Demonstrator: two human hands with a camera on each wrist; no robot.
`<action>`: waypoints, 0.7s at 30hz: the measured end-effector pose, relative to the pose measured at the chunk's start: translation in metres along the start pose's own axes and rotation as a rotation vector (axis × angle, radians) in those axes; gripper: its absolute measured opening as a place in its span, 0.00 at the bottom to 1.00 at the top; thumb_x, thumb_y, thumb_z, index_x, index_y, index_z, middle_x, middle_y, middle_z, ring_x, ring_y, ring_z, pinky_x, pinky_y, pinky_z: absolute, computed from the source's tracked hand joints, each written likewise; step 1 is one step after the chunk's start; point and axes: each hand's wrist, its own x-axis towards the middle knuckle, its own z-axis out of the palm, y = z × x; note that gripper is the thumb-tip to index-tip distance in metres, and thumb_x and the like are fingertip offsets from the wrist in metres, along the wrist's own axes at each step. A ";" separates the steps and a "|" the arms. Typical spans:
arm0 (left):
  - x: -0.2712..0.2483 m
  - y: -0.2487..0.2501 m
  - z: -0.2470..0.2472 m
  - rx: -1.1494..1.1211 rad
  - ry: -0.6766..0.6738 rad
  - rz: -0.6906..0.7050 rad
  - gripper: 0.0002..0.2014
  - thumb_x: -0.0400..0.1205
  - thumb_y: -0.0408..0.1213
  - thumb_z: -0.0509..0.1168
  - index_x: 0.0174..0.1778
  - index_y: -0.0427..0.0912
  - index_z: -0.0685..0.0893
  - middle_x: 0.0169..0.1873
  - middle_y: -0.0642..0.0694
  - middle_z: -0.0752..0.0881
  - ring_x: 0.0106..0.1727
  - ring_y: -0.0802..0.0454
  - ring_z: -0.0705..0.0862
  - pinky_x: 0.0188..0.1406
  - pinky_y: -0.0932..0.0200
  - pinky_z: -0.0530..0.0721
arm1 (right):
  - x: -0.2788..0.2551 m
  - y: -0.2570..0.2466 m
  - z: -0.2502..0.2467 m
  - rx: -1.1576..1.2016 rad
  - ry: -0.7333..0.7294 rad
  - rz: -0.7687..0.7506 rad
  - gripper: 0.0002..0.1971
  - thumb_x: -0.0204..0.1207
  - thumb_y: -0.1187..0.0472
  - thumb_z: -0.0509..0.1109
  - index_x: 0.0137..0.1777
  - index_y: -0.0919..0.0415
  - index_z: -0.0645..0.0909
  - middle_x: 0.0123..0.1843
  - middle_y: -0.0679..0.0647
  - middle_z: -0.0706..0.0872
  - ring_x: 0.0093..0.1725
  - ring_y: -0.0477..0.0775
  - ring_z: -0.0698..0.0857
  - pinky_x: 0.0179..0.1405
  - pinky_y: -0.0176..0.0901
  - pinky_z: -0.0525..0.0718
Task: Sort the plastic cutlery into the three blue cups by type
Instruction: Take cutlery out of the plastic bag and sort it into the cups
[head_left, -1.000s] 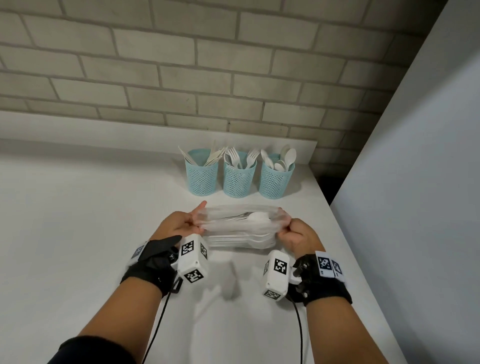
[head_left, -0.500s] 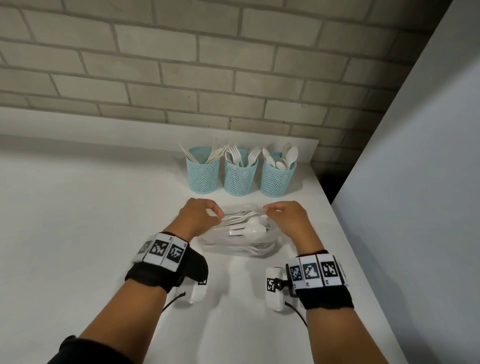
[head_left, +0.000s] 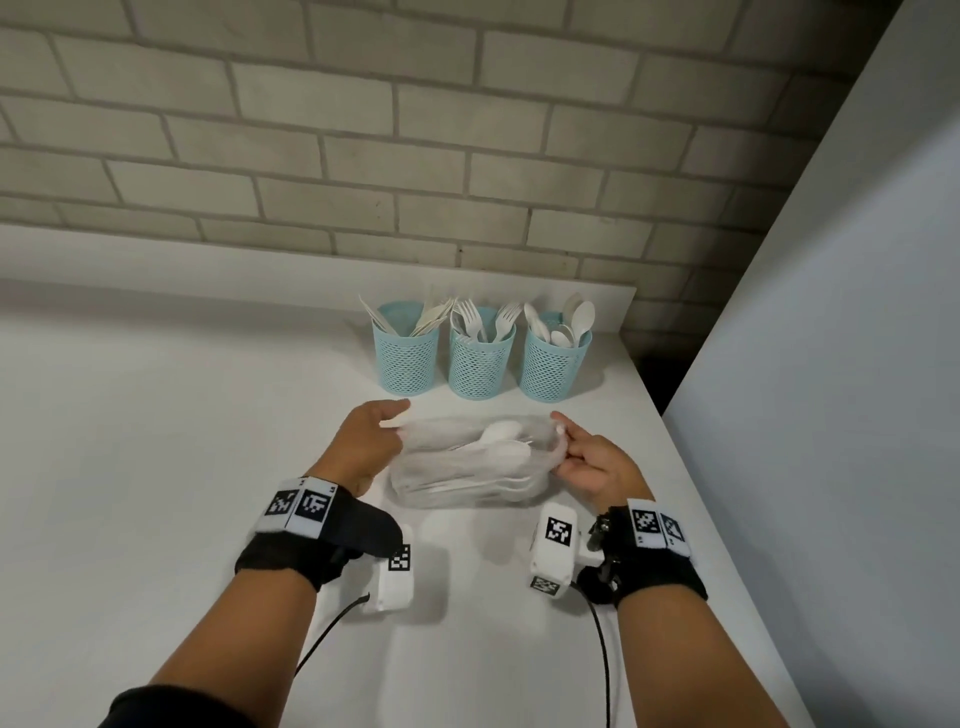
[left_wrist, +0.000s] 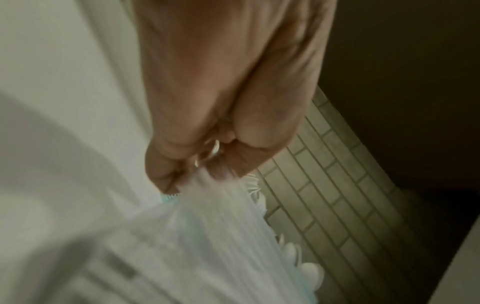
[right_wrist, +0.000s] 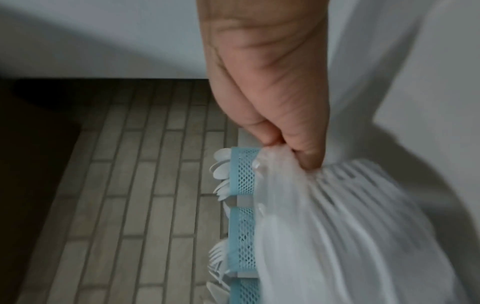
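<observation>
A clear plastic bag (head_left: 470, 467) of white cutlery lies on the white counter (head_left: 156, 441), with spoons showing through its top. My left hand (head_left: 384, 423) pinches the bag's left edge (left_wrist: 207, 185). My right hand (head_left: 563, 441) pinches the right edge (right_wrist: 280, 164). The bag's mouth is stretched between the two hands. Behind it stand three blue mesh cups: the left cup (head_left: 405, 358) holds knives, the middle cup (head_left: 480, 366) holds forks, the right cup (head_left: 553, 369) holds spoons.
A brick wall (head_left: 415, 130) runs behind the cups above a low white ledge. A pale panel (head_left: 831, 415) rises along the counter's right edge, with a dark gap at the back corner. Bare counter lies to the left and near me.
The hands turned over from gripping the bag's ends, came together at its top, and now have pulled apart, stretching the bag wider. The bag stays on the counter.
</observation>
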 end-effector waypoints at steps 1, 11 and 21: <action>-0.001 -0.002 0.000 0.037 0.028 0.021 0.29 0.75 0.13 0.52 0.72 0.36 0.74 0.68 0.41 0.76 0.64 0.44 0.78 0.58 0.56 0.75 | 0.002 0.003 -0.002 0.076 0.019 0.025 0.26 0.81 0.81 0.45 0.73 0.67 0.71 0.62 0.66 0.78 0.58 0.59 0.79 0.50 0.39 0.85; -0.005 0.011 0.004 0.543 -0.076 0.254 0.24 0.72 0.15 0.55 0.41 0.47 0.87 0.65 0.46 0.79 0.68 0.48 0.75 0.58 0.62 0.72 | -0.017 0.007 0.016 -0.670 0.038 -0.193 0.10 0.80 0.65 0.64 0.46 0.51 0.85 0.51 0.52 0.87 0.50 0.54 0.82 0.49 0.47 0.78; -0.015 0.022 0.014 0.923 -0.042 0.139 0.28 0.79 0.32 0.63 0.77 0.47 0.68 0.74 0.44 0.65 0.77 0.42 0.61 0.74 0.50 0.66 | -0.019 0.004 0.018 -1.154 -0.039 -0.285 0.28 0.75 0.74 0.63 0.75 0.55 0.72 0.73 0.54 0.76 0.67 0.54 0.78 0.71 0.48 0.76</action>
